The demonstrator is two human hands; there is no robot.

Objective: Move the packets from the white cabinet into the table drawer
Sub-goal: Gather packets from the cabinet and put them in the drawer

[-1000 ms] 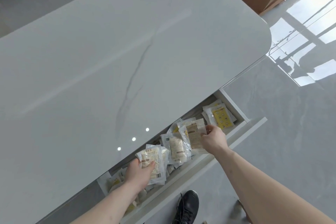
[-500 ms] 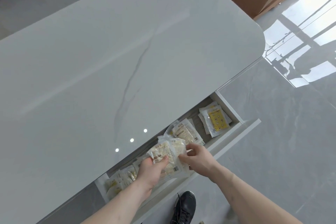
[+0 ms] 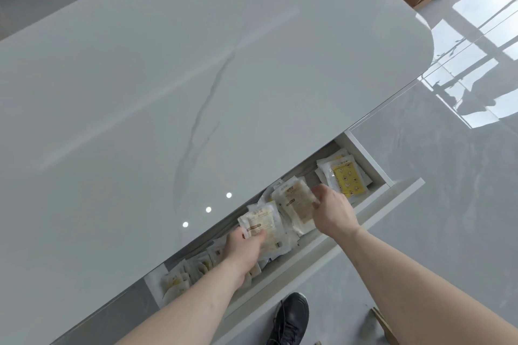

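A dark shoe [image 3: 291, 319] is standing on the grey floor nearest the camera, just short of the white front panel of the open table drawer [image 3: 372, 221]. Above it, the left hand [image 3: 244, 246] is closing fingers and thumb on a pale packet [image 3: 259, 225] over the middle of the drawer, while the right hand [image 3: 333, 211] is pinching a second, brown-labelled packet [image 3: 297, 204] by its right edge. Half a second ago both hands were meeting over one bunch; now they are drawing apart, each carrying its own packet, which suggests the handful is being spread out along the drawer. More packets are lying at the drawer's left end, and a yellow-printed packet [image 3: 347, 178] is resting at the far right. Beyond, the white marble tabletop [image 3: 196, 64] is stretching away bare.
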